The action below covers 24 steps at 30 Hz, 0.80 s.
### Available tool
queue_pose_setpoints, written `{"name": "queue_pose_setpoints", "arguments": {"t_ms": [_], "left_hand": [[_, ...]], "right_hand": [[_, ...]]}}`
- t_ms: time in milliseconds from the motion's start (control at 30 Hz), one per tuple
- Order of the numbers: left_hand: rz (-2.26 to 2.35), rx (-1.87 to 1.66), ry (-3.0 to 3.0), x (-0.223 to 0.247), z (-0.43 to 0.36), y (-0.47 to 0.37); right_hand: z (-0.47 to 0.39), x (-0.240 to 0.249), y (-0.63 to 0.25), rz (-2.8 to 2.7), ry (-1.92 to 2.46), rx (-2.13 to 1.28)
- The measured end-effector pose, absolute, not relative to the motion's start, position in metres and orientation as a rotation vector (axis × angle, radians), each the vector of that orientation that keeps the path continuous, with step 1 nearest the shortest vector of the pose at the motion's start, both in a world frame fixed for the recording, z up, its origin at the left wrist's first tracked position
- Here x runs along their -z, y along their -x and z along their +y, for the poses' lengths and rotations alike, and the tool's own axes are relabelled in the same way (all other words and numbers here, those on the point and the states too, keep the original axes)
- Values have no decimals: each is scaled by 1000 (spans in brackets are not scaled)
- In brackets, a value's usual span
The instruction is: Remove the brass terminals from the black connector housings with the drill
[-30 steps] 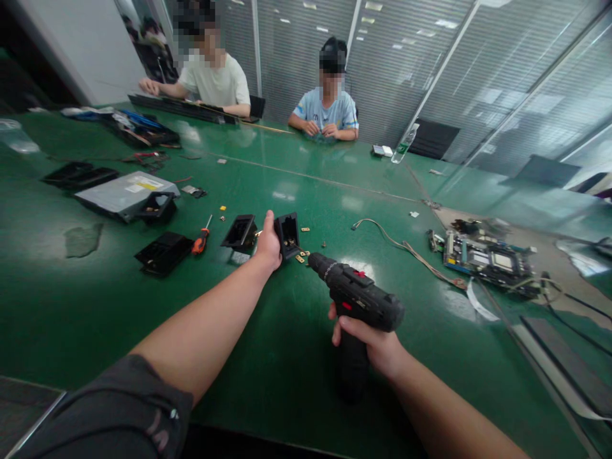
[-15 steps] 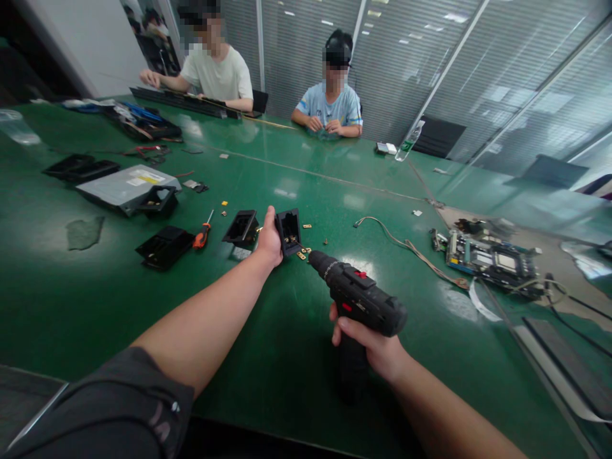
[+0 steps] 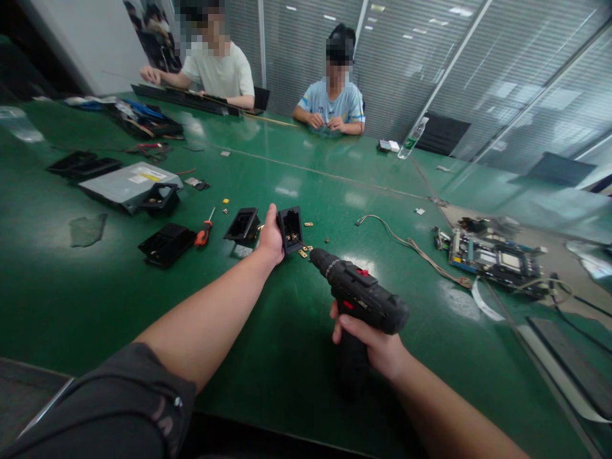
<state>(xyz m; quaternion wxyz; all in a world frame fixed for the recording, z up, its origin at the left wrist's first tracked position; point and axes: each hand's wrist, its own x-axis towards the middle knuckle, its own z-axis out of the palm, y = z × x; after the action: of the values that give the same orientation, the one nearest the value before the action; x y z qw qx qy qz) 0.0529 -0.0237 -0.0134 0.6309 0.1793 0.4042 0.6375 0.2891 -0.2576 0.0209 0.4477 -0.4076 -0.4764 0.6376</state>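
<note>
Near the middle, my left hand (image 3: 271, 241) grips a black plastic housing (image 3: 290, 229), tilted with its open side facing right; small brass parts show inside it. My right hand (image 3: 363, 333) is wrapped round the handle of a black cordless drill (image 3: 361, 290). The drill's chuck points up and left, close to the housing's lower right corner. Whether the bit touches the housing is too small to tell. Several small brass plates (image 3: 303, 254) lie beside the housing. Just left of my left hand sits another black housing (image 3: 242, 225).
An orange screwdriver (image 3: 203, 234), a black housing (image 3: 166, 245) and a grey metal box (image 3: 129, 185) are on the left. A cable (image 3: 411, 245) and a circuit board (image 3: 495, 261) lie right. Two people (image 3: 331, 105) sit across the green table (image 3: 268, 382).
The whole view has shifted slightly. Both hands keep their grips, and the drill and housing stay in nearly the same position relative to each other.
</note>
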Motion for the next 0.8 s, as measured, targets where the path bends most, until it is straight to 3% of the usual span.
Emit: {"name": "queue_pose_setpoints", "arguments": {"t_ms": [800], "left_hand": [[900,-1457,-394,6,-27,-54]], "right_hand": [[-260,-24,-286,-1204,1025,-1560]]}}
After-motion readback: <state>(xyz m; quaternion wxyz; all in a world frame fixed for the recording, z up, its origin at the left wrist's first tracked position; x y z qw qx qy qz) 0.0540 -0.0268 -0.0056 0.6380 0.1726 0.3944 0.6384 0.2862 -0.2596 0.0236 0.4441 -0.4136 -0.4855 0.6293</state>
